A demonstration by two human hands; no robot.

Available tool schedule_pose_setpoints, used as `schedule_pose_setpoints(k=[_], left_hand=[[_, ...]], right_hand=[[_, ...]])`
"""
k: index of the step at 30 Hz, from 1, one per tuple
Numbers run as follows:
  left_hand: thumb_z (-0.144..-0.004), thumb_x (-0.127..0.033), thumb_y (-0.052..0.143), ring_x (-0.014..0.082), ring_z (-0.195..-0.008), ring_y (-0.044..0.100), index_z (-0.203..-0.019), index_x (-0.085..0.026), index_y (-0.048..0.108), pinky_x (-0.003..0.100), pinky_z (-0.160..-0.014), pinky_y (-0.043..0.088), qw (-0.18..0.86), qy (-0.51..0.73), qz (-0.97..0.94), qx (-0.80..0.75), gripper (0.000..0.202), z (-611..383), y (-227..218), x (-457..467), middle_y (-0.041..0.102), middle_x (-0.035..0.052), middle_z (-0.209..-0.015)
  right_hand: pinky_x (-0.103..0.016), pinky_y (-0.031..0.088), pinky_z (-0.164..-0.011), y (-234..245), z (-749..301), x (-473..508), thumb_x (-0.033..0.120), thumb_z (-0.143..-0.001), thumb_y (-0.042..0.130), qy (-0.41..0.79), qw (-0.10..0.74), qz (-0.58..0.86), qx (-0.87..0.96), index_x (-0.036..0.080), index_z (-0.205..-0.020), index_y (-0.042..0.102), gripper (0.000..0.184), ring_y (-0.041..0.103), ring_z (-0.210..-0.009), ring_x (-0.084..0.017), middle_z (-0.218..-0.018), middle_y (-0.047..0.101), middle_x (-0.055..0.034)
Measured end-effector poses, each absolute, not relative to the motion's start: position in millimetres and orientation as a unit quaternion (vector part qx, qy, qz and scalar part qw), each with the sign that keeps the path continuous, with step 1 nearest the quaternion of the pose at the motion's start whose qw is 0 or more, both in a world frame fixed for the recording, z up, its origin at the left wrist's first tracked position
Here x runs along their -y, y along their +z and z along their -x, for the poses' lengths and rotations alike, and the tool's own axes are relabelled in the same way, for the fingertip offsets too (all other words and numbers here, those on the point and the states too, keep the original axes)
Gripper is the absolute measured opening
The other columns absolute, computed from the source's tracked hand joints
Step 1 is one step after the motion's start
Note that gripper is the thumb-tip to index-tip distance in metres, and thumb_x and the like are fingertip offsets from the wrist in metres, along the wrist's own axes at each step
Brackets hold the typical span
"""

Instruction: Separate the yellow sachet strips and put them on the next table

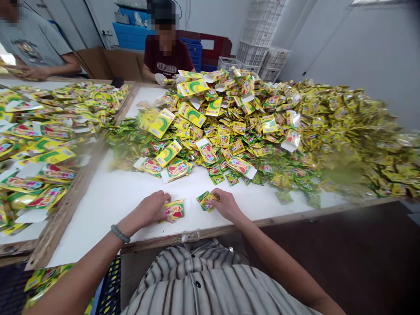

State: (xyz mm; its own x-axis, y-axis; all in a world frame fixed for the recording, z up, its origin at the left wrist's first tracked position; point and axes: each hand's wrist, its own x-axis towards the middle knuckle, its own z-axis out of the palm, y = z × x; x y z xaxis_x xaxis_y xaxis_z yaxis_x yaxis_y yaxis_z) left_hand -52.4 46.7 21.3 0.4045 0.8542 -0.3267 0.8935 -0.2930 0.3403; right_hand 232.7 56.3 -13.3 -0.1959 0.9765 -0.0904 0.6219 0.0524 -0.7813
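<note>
Small carton (177, 209) lies low over the near part of the white tabletop (108, 197), open end not clear to me. Left hand (155, 208) clamps its left end, fingers closed on it. Right hand (225, 203) pinches a few green and yellow sachets (204, 201) by their right side, just right of the carton. Hands apart, gap between them. Beyond: loose cartons (175, 169) flat at the near edge of a big sachet heap (328, 118), which spreads far to the right; more cartons on top of it. Left: wood-edged table section (62, 221) covered in cartons. Below left, dark blue crate (110, 284). Across the table, person in maroon shirt (169, 59), white gloves; second person (42, 43) far left. White crates (259, 39) stacked behind.
</note>
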Motion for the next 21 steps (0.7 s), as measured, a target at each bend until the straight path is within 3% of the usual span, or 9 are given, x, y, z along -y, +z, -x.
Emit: schedule_pose_setpoints(k=[5,8,12,21], left_hand=[[-0.077,-0.048,0.057,0.0192,-0.071,0.055,-0.084,-0.020,0.057,0.028,-0.063,0.037,0.339,0.042,-0.742,-0.577,0.028,43.5,11.4,-37.1,0.061,0.0010,-0.078],[-0.077,-0.053,0.057,0.0175,-0.068,0.056,-0.085,-0.020,0.054,0.027,-0.061,0.039,0.451,0.157,-0.647,-0.594,0.034,36.0,-4.3,-28.4,0.061,-0.0011,-0.073],[-0.073,-0.055,0.064,0.0179,-0.073,0.062,-0.094,-0.018,0.055,0.028,-0.066,0.046,0.583,0.277,-0.509,-0.569,0.043,28.2,-17.8,-18.0,0.067,0.0016,-0.082],[-0.072,-0.052,0.065,0.0222,-0.083,0.065,-0.095,-0.016,0.063,0.032,-0.075,0.051,0.553,0.321,-0.515,-0.571,0.043,12.0,-12.0,-7.2,0.071,0.0052,-0.092]], right_hand=[[-0.022,0.041,-0.056,-8.4,-213.5,-59.2,0.041,-0.071,0.066,0.504,0.335,0.511,0.612,0.019,-0.078,0.055,0.026,0.052,-0.062,-0.013,-0.068,0.061,0.0025],[-0.023,0.042,-0.055,-12.2,-209.3,-57.7,0.041,-0.070,0.066,0.508,0.356,0.525,0.583,0.019,-0.081,0.057,0.026,0.052,-0.060,-0.013,-0.068,0.060,0.0021],[-0.024,0.043,-0.056,-13.2,-212.3,-52.0,0.039,-0.072,0.064,0.460,0.347,0.559,0.596,0.019,-0.081,0.063,0.022,0.051,-0.060,-0.013,-0.065,0.059,0.0022],[-0.022,0.036,-0.060,19.7,-231.2,-65.5,0.027,-0.075,0.064,0.407,0.214,0.493,0.739,0.018,-0.075,0.067,0.010,0.049,-0.062,-0.012,-0.064,0.060,0.0023]])
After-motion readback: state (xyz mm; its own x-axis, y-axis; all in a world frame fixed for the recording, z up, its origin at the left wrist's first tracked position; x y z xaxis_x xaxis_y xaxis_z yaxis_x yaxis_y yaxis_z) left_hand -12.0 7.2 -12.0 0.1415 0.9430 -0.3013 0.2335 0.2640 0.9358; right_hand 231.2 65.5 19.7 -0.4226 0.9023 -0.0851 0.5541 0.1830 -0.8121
